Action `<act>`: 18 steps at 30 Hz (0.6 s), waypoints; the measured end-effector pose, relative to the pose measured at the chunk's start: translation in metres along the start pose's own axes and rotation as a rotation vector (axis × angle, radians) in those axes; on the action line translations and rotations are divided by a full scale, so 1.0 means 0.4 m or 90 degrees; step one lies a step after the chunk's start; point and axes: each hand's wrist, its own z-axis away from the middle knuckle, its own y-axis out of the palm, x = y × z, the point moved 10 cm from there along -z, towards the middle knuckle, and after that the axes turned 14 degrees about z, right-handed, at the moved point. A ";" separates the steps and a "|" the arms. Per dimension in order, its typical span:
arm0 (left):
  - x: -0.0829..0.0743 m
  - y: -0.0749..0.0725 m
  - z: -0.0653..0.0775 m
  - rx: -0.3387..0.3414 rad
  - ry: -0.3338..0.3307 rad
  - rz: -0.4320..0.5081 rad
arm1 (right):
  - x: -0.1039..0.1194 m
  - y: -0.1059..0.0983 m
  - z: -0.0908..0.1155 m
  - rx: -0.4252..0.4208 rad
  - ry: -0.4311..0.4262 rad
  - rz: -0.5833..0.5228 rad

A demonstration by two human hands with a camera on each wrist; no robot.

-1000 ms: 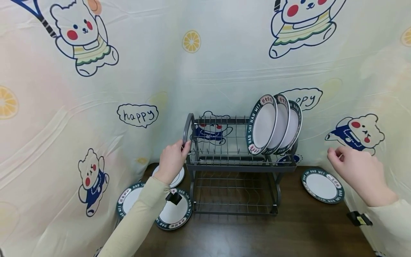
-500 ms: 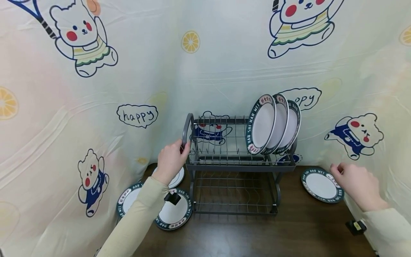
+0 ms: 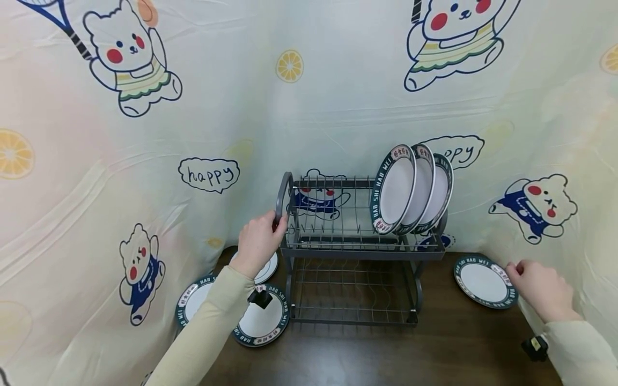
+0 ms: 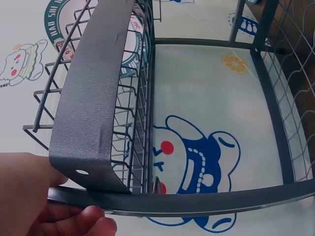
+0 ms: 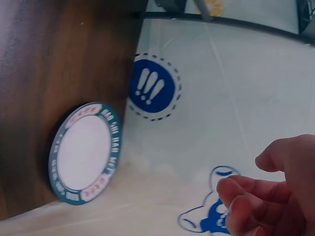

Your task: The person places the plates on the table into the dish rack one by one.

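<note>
A dark grey two-tier dish rack [image 3: 362, 253] stands against the patterned cloth. My left hand [image 3: 258, 241] grips its left end; in the left wrist view the fingers curl under the frame's bar [image 4: 197, 202], below a broad grey bracket [image 4: 88, 108]. Three white plates with dark green lettered rims, the front one [image 3: 396, 190] most visible, lean upright at the right of the upper tier. To the right of the rack, a similar plate [image 3: 485, 281] lies flat on the table. My right hand [image 3: 545, 292], loosely curled and holding nothing, hovers just right of this plate's edge.
Left of the rack lie a plate [image 3: 263, 321] with the same rim, another such plate [image 3: 195, 300] partly behind the left sleeve, and a white plate [image 3: 267, 268] behind the forearm. Cloth with printed bears [image 3: 536, 209] hangs behind the dark wooden table [image 3: 362, 354].
My right hand has come down from beside the printed bear to near the edge of the right-hand plate. The left hand stays on the rack, and the plates have not moved.
</note>
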 end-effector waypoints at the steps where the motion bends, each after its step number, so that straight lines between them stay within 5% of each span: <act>1: 0.000 -0.001 0.000 0.000 0.001 -0.001 | -0.008 0.008 -0.003 0.004 0.006 -0.001; 18: -0.004 -0.001 0.001 -0.008 0.006 -0.007 | -0.097 0.176 -0.037 0.082 0.061 -0.029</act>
